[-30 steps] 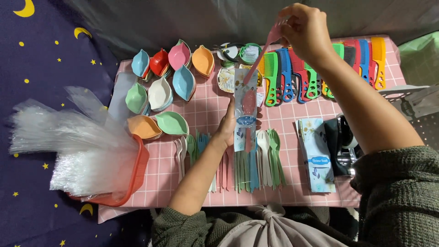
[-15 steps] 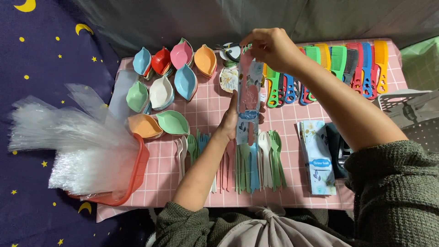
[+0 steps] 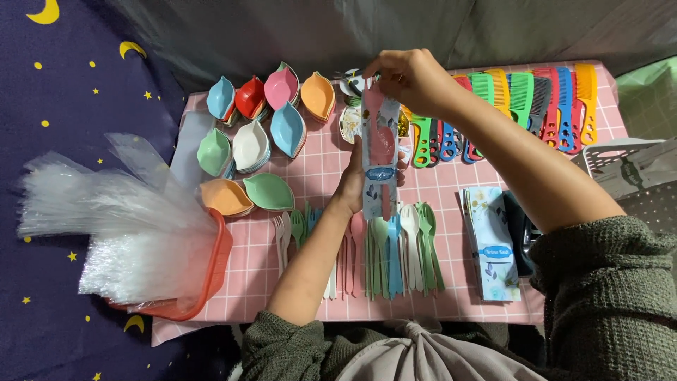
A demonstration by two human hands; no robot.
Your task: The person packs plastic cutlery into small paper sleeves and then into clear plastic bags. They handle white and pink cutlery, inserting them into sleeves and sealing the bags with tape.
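Both hands are closed on one long clear packet (image 3: 379, 159), held lengthwise above the middle of the counter (image 3: 451, 282). Its top end, at 12 o'clock, is pinched by the right hand (image 3: 412, 79); its lower half is gripped from behind by the left hand (image 3: 356, 182), thumb and fingers wrapped round the edges. A pink utensil and a patterned card are seen inside the packet.

At 6 o'clock of the packet, rows of pastel forks and spoons (image 3: 384, 250) are laid flat on the pink checked cloth. At 9 to 10 o'clock, leaf-shaped dishes (image 3: 271, 120) in blue, red, pink, orange, green and white are stacked in small groups. At 2 o'clock, a row of coloured combs (image 3: 536, 106) is laid side by side along the far edge. At 4 o'clock, a stack of printed cards (image 3: 490, 250) is seen, just beside a dark object. At 8 o'clock, a red basket (image 3: 215, 271) holding clear plastic bags (image 3: 106, 226) overhangs the counter's left edge.
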